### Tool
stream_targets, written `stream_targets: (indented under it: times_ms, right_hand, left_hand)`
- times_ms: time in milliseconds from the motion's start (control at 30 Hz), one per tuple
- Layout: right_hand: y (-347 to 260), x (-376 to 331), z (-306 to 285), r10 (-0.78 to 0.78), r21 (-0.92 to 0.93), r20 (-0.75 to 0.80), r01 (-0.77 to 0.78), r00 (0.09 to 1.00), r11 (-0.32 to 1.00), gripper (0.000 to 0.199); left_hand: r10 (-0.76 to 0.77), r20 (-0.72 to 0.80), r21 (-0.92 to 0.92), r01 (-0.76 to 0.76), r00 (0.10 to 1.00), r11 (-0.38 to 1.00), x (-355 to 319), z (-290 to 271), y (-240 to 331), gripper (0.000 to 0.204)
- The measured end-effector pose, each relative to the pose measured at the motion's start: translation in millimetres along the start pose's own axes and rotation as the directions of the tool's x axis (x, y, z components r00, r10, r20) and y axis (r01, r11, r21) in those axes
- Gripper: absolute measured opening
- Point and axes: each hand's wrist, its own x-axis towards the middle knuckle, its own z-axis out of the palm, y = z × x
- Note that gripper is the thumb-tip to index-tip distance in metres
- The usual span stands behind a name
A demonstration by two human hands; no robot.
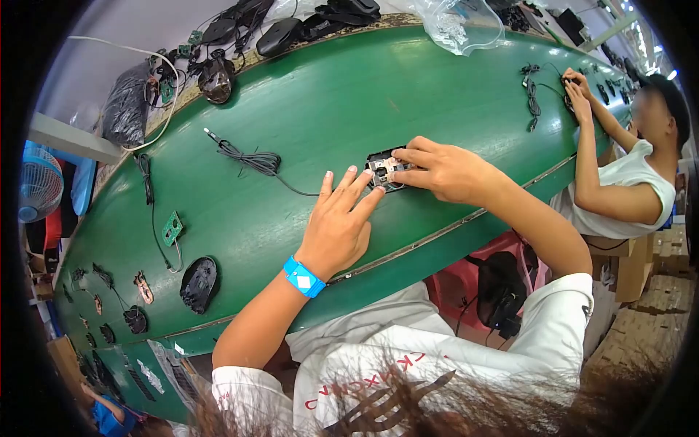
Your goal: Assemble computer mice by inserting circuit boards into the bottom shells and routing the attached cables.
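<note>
An uncovered computer mouse (386,169) lies on the green work surface in front of me, its black base holding a pale inner part and a circuit board. Bent over it from the right, my right hand (445,171) has its fingers closed about the mouse's right part. My left hand (338,218) rests at the mouse's left edge, fingers stretched and spread, the nearest fingertips touching it. A blue band circles my left wrist. From the mouse a black cable (256,160) runs left into a tied coil with a plug end.
To the left lie a black mouse shell (199,285) and a green circuit board (172,229) on a cable. More mouse parts and a clear plastic bag (460,26) line the far edge. At the right, a co-worker (619,167) handles parts beside another coiled cable (533,98).
</note>
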Motion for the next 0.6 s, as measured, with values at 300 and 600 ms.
stream_targets:
  times_ms: [300,600]
  right_hand:
    - [-9,-6,10,0.094,0.08,-0.136,-0.084,0.986,0.993,0.041]
    - [-12,-27,24,0.244,0.238,-0.347,-0.167,0.905,0.957,0.034]
  left_hand:
    - [0.061,0.001,0.055,-0.061,0.998,0.997,19,-14,5,0.055]
    - [0.191,0.019,0.095,-0.192,0.981,0.977,46,-2,-3,0.039]
